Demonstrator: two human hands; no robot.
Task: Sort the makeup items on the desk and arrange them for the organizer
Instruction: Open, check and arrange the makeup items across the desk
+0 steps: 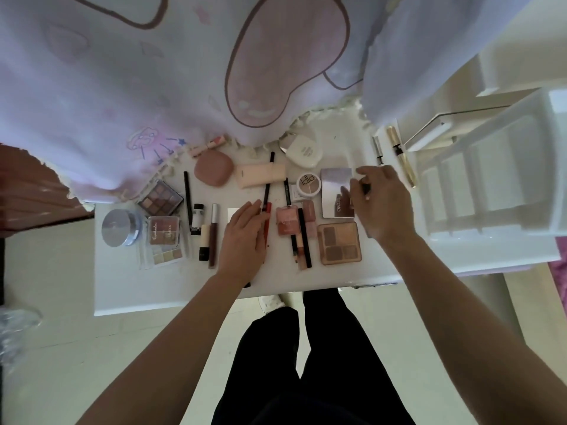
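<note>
**Makeup sorting on a white desk, both hands at work**

Viewed from overhead. Laid the left hand [245,237] flat at the centre of the desk [129,286], fingers straight, fingertips touching a red pencil [267,216] and gripping nothing. Curled the right hand [380,200] at 2 o'clock, pinching a small dark item [366,188] just above a mirrored palette [336,185]. Found the makeup items [259,176] spread across the desk, from a silver jar [121,227] at 9 o'clock to a brown palette [339,243] at 4 o'clock, with the white organizer [491,185] apart at 3 o'clock. Probably risked rolling the loose pencils [187,194] toward the 6 o'clock edge with a careless left-hand sweep, or dropping the pinched item onto the mirrored palette.
</note>
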